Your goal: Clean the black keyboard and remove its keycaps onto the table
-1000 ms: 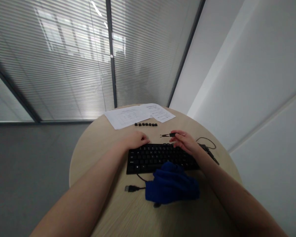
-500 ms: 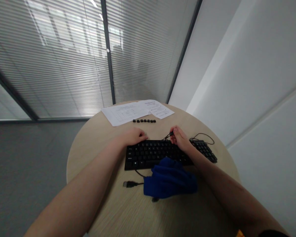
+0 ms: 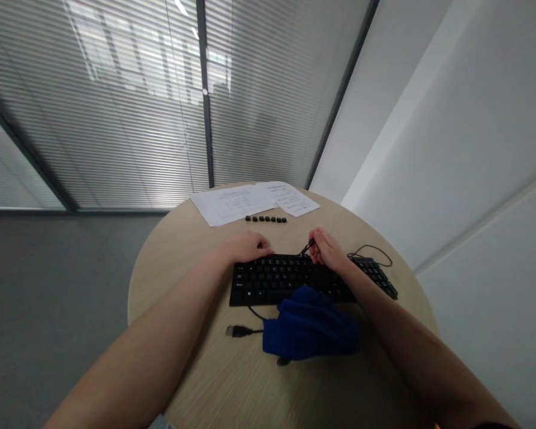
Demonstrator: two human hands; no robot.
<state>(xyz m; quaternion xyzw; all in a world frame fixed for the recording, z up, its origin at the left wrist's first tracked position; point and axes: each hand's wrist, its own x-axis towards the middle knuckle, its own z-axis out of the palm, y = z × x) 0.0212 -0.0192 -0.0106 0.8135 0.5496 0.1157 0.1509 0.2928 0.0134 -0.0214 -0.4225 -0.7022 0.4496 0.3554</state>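
A black keyboard [image 3: 268, 280] lies on the round wooden table. Its number-key end shows beyond my right forearm, which covers part of it. My left hand [image 3: 250, 245] holds the far left edge, fingers curled. Above the far row of keys, my right hand [image 3: 325, 249] pinches a small black tool with thin prongs, which looks like a keycap puller [image 3: 309, 245]. Its prongs point down and left towards the keys. Several loose black keycaps [image 3: 267, 219] form a row behind the keyboard. A crumpled blue cloth [image 3: 310, 328] overlaps the keyboard's near edge.
A black USB plug [image 3: 239, 331] on a cable sticks out left of the cloth. Papers [image 3: 232, 204] lie at the table's far side. A thin cable [image 3: 384, 253] loops at the right. A glass partition with blinds [image 3: 138, 119] stands behind, a white wall [image 3: 482, 149] at right.
The whole view has shifted slightly. My right hand has tilted the puller a little, its prongs still by the keyboard's far edge. My left hand stays at the keyboard's far left.
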